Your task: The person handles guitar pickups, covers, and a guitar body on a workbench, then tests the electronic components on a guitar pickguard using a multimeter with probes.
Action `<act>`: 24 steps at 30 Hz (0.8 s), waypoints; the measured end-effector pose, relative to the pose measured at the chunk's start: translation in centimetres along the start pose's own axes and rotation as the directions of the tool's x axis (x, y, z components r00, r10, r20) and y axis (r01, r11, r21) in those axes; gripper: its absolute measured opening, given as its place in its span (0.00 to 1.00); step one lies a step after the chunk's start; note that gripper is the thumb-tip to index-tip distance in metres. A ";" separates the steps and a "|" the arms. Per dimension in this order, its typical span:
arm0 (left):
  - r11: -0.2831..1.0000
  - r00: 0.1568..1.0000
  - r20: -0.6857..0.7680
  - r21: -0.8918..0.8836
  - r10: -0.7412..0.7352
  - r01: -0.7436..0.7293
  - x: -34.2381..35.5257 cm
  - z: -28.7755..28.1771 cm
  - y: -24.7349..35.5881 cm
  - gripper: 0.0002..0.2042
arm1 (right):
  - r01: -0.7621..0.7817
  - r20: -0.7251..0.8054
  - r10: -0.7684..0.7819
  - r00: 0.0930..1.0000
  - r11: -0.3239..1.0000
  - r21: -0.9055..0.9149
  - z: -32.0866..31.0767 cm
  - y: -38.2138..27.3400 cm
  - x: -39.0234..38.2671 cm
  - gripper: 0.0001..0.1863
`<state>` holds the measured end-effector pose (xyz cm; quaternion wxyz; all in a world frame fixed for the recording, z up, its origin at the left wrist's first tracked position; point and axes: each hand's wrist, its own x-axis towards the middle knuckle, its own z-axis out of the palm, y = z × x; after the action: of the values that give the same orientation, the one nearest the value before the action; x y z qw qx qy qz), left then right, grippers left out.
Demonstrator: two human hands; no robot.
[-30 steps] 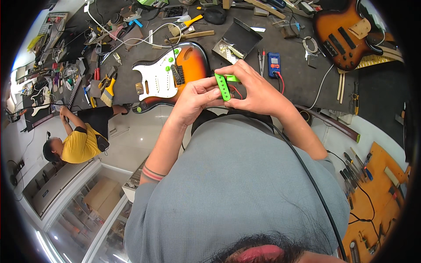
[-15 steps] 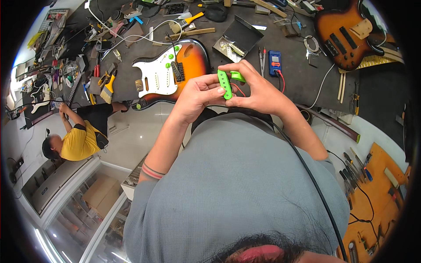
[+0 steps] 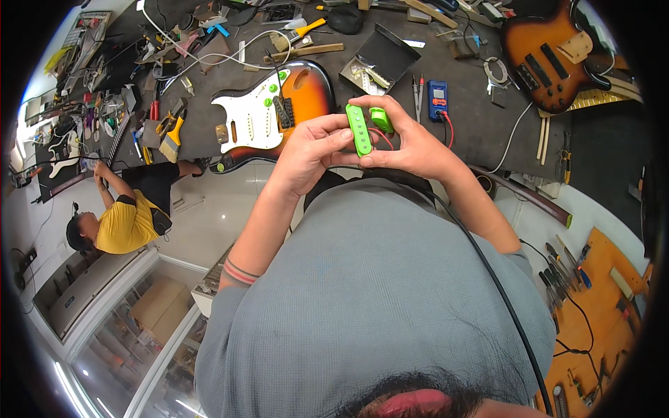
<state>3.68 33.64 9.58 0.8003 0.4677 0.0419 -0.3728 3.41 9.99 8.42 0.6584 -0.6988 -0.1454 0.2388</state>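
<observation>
My left hand (image 3: 311, 150) is closed on a slim green pickup piece (image 3: 359, 129), its thumb on the side and a row of several round dots along its face. My right hand (image 3: 415, 146) also grips this piece, with a finger at the upper end and the thumb at the lower. A second green piece (image 3: 380, 120) sits just behind it within my right hand, and a red wire (image 3: 383, 137) loops below. Beyond my left hand lies a sunburst guitar body (image 3: 311, 97) with a white pickguard (image 3: 245, 127) and green knobs.
A blue multimeter (image 3: 437, 97), an open black box (image 3: 383, 56), a second guitar (image 3: 535, 38), cables, brushes and scattered tools lie on the dark bench (image 3: 474, 132). A co-worker (image 3: 132, 223) in yellow is at the bench's left. A tool board (image 3: 592, 313) is at lower right.
The front green piece has risen slightly and now shows lighter dots in its holes. The second green piece shows more clearly, with more red wire visible. The co-worker has shifted slightly.
</observation>
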 end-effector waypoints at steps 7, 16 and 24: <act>1.000 0.993 -0.116 -0.026 0.012 -0.016 0.0 -0.1 -0.7 0.14 | 0.104 0.008 -0.106 0.994 0.947 -0.305 -1.1 -1.7 -0.3 0.42; 0.995 0.985 -0.167 0.096 0.030 -0.014 -0.2 0.2 -0.2 0.12 | 0.189 0.022 -0.214 0.977 0.804 -0.565 -1.6 -2.1 -0.1 0.40; 0.993 0.986 -0.165 0.116 0.005 0.015 0.3 -0.1 -0.6 0.12 | 0.209 0.011 -0.248 0.969 0.792 -0.573 -1.6 -0.2 -0.1 0.41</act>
<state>3.55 33.35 8.98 0.7644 0.5430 0.0872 -0.3366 4.21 8.57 8.70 0.4477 -0.8480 -0.2720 0.0804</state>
